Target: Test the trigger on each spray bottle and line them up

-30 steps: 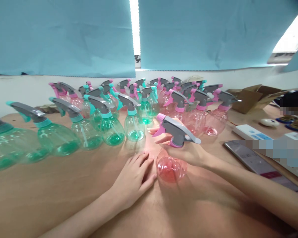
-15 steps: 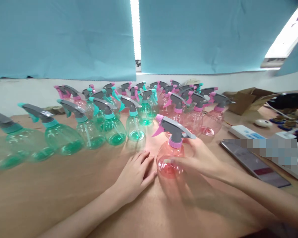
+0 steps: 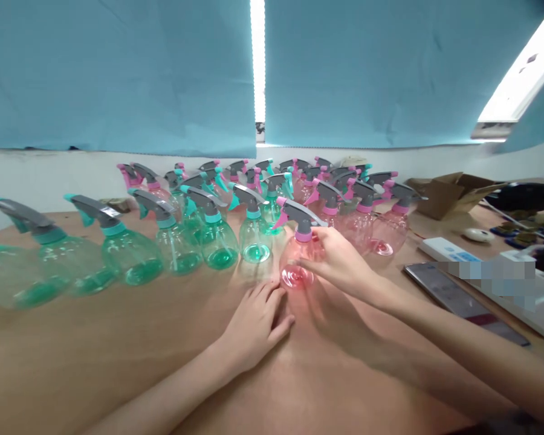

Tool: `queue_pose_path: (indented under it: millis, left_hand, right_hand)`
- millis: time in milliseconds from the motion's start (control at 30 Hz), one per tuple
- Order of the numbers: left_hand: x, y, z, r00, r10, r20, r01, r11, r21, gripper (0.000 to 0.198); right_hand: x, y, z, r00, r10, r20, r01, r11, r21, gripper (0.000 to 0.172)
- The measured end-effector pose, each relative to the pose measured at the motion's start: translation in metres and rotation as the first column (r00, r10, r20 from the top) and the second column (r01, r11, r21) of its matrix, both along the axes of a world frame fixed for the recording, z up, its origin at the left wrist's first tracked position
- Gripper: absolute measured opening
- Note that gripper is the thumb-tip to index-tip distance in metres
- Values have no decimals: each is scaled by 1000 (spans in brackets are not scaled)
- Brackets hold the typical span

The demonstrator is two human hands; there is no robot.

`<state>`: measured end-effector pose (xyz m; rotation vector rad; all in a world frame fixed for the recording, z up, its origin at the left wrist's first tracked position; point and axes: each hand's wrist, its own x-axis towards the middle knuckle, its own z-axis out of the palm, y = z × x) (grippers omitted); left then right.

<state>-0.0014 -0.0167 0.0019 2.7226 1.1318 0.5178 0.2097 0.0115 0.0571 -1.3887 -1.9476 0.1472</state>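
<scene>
Moved since half a second earlier: the pink spray bottle [image 3: 294, 266] went farther from the person, up to the front row. Green bottles [image 3: 127, 257] stood at left on the worktop [image 3: 118, 362]. Left hand [image 3: 254, 323] lay flat and open, holding nothing, just short of the pink spray bottle. Right hand [image 3: 340, 263] was clamped on its body, upright, between the green row and the pink bottles [image 3: 381, 226]. Phone [image 3: 462, 299] lay at right. Every visible bottle carried a trigger head; this one looked placed, not yet released.

Left grip [image 3: 254, 323] flat, palm down; right grip [image 3: 340, 260] curled, arm outstretched.
</scene>
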Motion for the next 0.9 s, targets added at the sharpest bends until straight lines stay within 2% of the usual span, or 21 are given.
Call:
queue_pose_path:
  millis: [167, 300, 733, 900]
  left_hand:
    - [0, 0, 2, 1000, 3, -30, -3, 1000, -16, 35]
    - [1, 0, 2, 999, 4, -41, -6, 999, -31, 35]
    - [-1, 1, 1, 1000, 4, -30, -5, 1000, -28, 35]
    - [-2, 1, 1, 1000, -1, -18, 1, 1000, -16, 34]
  right_hand:
    - [-8, 35, -1, 990, -108, 87, 107, 994, 10, 54]
    - [-10, 52, -2, 987, -120, 108, 119, 993, 8, 56]
    - [-9, 69, -10, 990, -117, 77, 118, 993, -4, 62]
    - [-8, 64, -10, 993, -104, 52, 104, 995, -3, 67]
